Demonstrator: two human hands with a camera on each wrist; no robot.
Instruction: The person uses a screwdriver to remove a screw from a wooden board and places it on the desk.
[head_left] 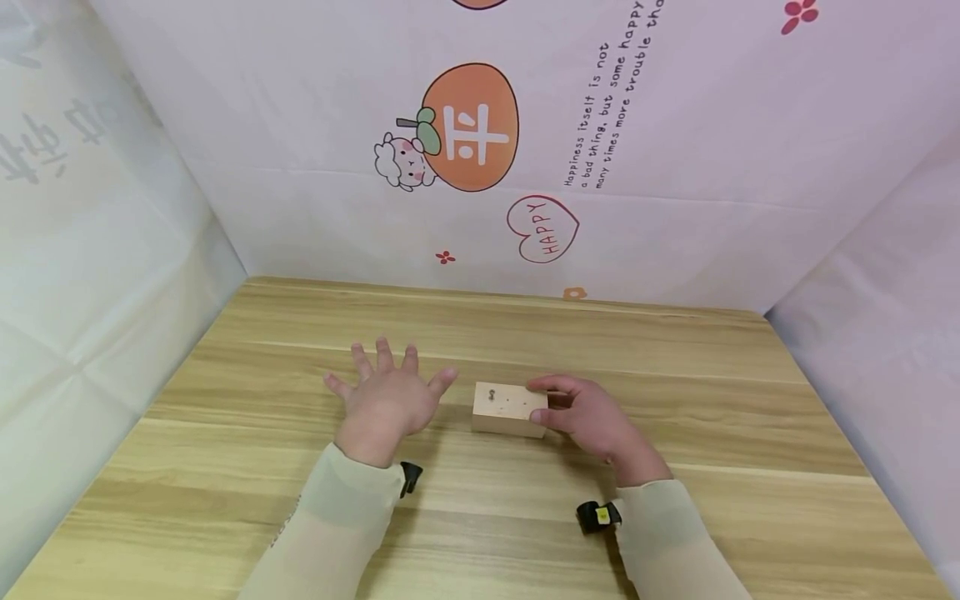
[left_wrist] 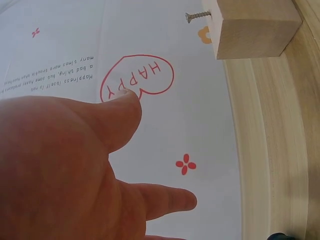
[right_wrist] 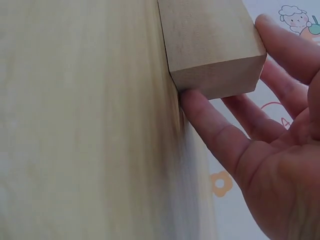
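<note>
A small pale wooden block (head_left: pixel 510 424) sits on the tabletop. One metal screw (head_left: pixel 491 394) sticks up from its top near the left end, and a few small holes mark the rest of that face. My right hand (head_left: pixel 596 421) holds the block's right end, with the thumb at the near side and fingers at the far side. In the right wrist view, one fingertip (right_wrist: pixel 192 97) touches the low part of the block's end. To the left, apart from the block, my left hand (head_left: pixel 390 404) has its fingers spread and holds nothing. The left wrist view shows the screw (left_wrist: pixel 198 16) side-on, its shank partly exposed.
The wood-grain table (head_left: pixel 480 517) extends around both hands. A white printed cloth (head_left: pixel 330 200) rises at its back edge, with more cloth at the left and right sides. Black straps with small devices (head_left: pixel 598 517) are on the wrists.
</note>
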